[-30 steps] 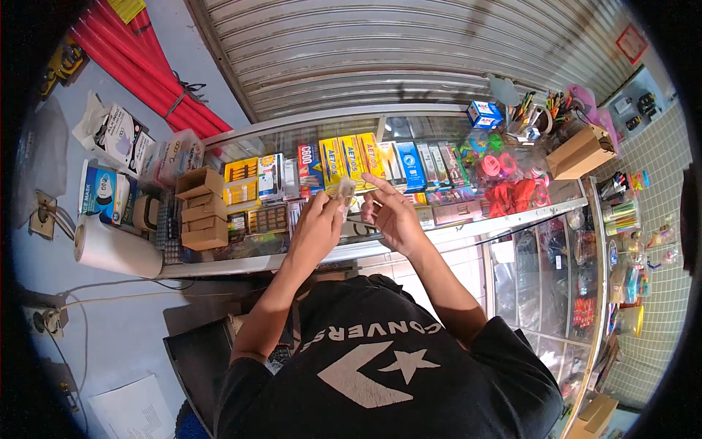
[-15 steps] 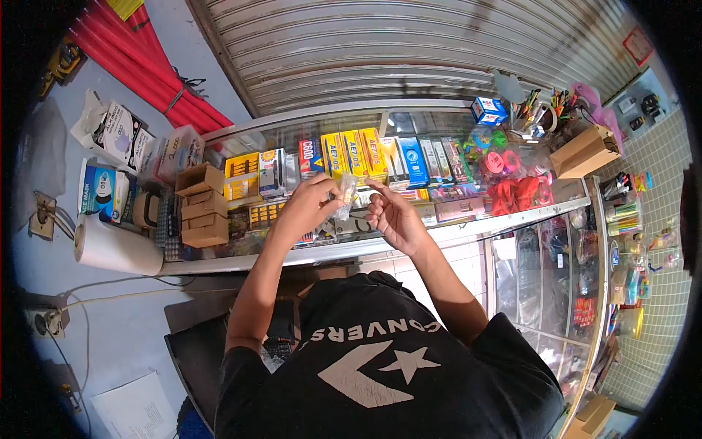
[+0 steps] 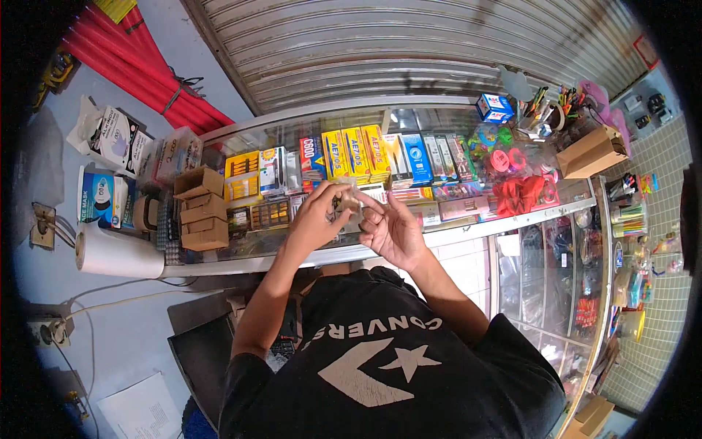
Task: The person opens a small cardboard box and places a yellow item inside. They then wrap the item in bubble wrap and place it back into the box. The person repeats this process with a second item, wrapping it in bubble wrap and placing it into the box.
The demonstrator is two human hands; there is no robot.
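Hands (image 3: 314, 217) partly hide a clear packet (image 3: 353, 205) (too blurred to make out); red tubes (image 3: 139, 69) are cut off upper left.

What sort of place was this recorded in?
Probably a small shop, perhaps selling stationery: there is a glass display counter stocked with rows of small boxes, a ribbed metal roller shutter behind it, and a cluster of pens toward its right end.
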